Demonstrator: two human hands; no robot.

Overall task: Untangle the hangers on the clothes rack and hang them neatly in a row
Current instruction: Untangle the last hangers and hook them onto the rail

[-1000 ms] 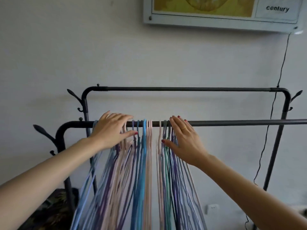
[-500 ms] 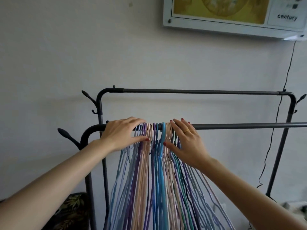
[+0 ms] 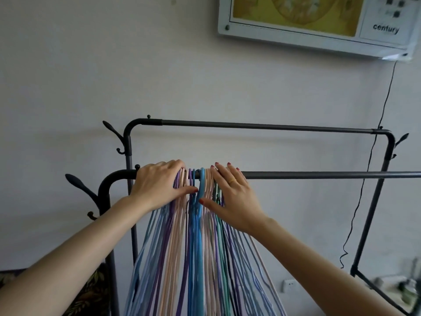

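Two bare hands press in from either side on a tight bunch of thin hangers (image 3: 198,224) in blue, purple, pink and green, hooked on the near rail (image 3: 319,174) of a dark metal clothes rack (image 3: 262,125), toward its left end. The left hand (image 3: 159,185) lies curled over the rail and the leftmost hooks, thumb against the purple and pink ones, clasping nothing fully; the right hand (image 3: 230,199), wearing a ring, is flat and open, fingers spread against the right side of the bunch. Behind, on the far wall, hangs a framed panel (image 3: 319,21) with a thin cord (image 3: 369,160) trailing down.
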